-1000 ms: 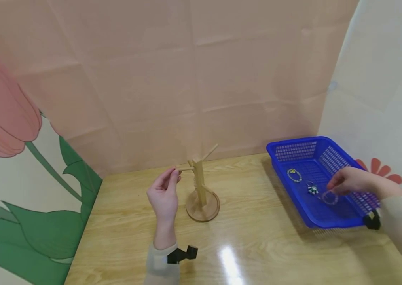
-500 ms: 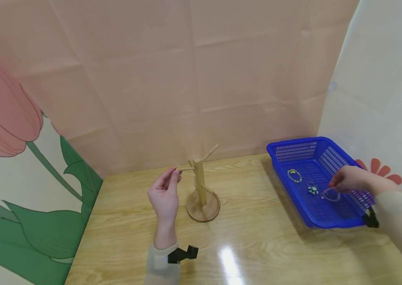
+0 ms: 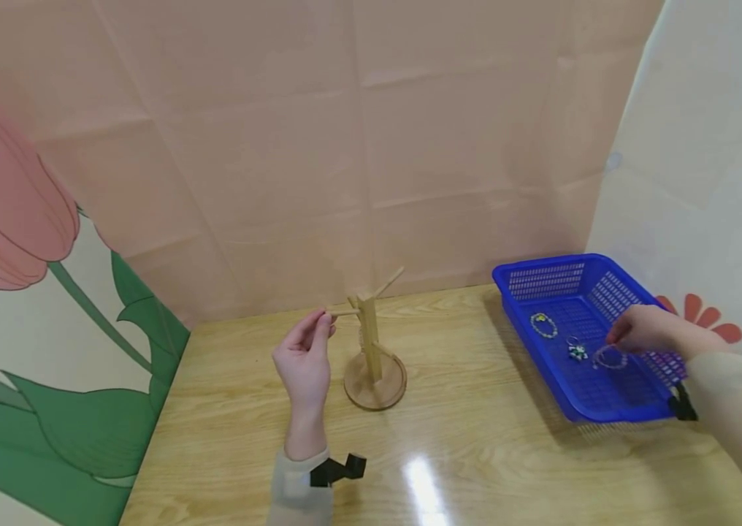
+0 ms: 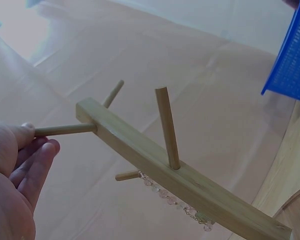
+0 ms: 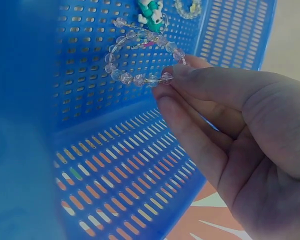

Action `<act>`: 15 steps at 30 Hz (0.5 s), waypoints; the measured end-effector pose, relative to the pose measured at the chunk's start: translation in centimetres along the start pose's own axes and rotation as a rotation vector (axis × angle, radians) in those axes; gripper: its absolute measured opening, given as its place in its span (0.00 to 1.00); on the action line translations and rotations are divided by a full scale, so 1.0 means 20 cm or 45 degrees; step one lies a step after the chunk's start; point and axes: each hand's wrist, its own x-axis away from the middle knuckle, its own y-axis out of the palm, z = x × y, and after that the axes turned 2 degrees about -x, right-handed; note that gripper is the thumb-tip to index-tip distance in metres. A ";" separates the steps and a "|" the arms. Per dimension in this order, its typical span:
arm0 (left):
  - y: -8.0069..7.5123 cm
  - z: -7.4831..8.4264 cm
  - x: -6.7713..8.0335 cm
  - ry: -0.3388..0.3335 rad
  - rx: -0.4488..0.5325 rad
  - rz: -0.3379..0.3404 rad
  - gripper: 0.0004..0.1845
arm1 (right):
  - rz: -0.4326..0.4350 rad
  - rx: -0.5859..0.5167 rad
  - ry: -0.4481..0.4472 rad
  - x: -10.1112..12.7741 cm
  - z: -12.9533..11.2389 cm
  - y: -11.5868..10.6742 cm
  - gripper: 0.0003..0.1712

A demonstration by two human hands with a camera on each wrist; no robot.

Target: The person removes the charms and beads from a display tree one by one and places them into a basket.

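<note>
My left hand (image 3: 305,358) pinches the end of an upper peg (image 4: 65,130) on a wooden stand (image 3: 369,336) with a round base. A beaded bracelet (image 4: 172,200) hangs from a lower peg on that stand, partly hidden behind the post. Over at the blue plastic basket (image 3: 535,365), my right hand (image 3: 647,330) holds a bracelet of clear and pinkish beads (image 5: 126,76) between thumb and fingers. In the basket lie a green-and-white charm on a ring (image 3: 577,349) and a yellowish beaded bracelet (image 3: 544,325).
The stand and basket share a wood-grain table (image 3: 463,438). A pinkish sheet (image 3: 279,183) rises behind it. Panels with flower pictures flank the table on the left and right. Black camera mounts (image 3: 338,470) sit on both wrists.
My right hand has shifted slightly within the basket, and the bracelet in its fingers has moved a little with it. The left hand stays on the peg.
</note>
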 end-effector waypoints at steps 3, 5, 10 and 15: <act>0.00 0.00 0.00 -0.005 0.006 0.003 0.06 | 0.000 -0.006 0.000 0.00 0.01 0.00 0.06; 0.00 0.00 0.00 -0.008 0.007 0.005 0.06 | 0.000 -0.010 0.009 -0.01 0.01 0.00 0.06; 0.00 0.00 0.00 -0.014 0.007 0.005 0.06 | 0.013 -0.006 0.039 0.00 0.00 -0.02 0.10; 0.00 0.00 0.00 -0.008 0.013 0.000 0.05 | 0.029 0.007 0.070 0.01 -0.01 -0.02 0.12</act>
